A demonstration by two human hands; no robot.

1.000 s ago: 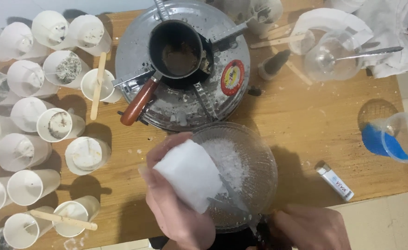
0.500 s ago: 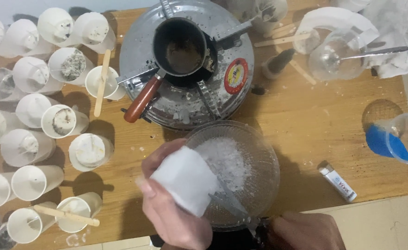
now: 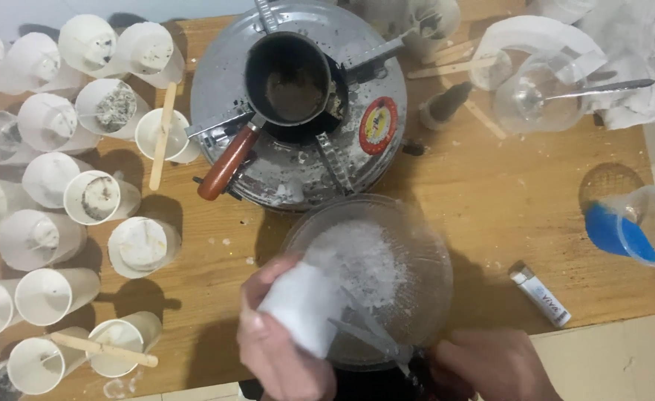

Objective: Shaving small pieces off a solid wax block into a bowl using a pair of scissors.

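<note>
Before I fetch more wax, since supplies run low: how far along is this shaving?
Done: a pile of white flakes lies in the glass bowl. In hand: the left hand holds the white block over the bowl while the right hand works a knife against it. Left: most of the block is uncut.

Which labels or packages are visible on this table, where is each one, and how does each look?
Round sticker: on the right side of the metal stove top, oval, red with a yellow middle.
Small lighter: on the wooden table, right of the glass bowl, slim, white, with a printed label.
</note>
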